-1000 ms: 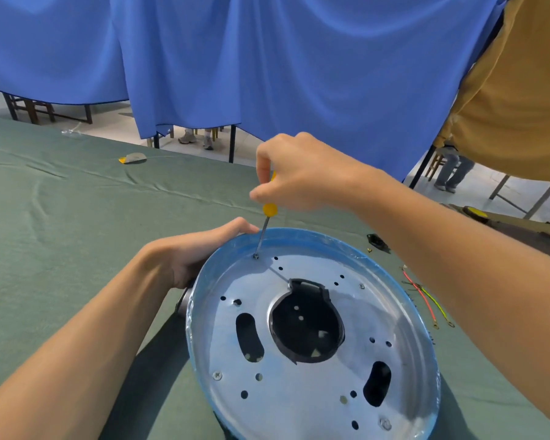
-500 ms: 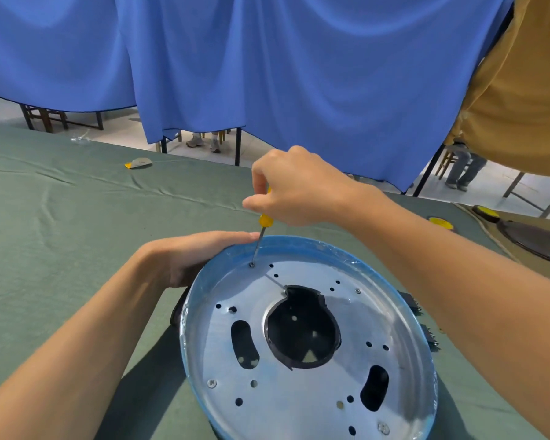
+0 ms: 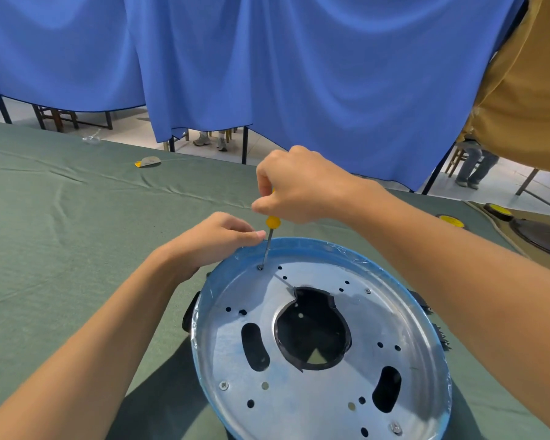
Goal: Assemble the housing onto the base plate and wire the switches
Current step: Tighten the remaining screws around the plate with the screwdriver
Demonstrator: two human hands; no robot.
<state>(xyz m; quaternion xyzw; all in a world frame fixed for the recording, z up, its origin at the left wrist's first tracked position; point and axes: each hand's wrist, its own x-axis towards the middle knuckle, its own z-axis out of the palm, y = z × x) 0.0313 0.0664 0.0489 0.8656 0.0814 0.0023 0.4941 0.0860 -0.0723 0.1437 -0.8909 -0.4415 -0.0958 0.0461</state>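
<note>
One round silver metal base plate with a blue-filmed rim (image 3: 394, 312) lies on the green tablecloth (image 3: 61, 233). The right hand (image 3: 296, 188) grips one slim yellow-handled screwdriver (image 3: 269, 242), its tip in a screw (image 3: 260, 267) near the far rim. The left hand (image 3: 216, 239), fingers fairly straight, rests against that rim, probably to stop the plate from twisting. I count three other screws.

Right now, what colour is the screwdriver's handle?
Yellow. The head view shows the screwdriver handle poking out below the right hand that grips it.
</note>
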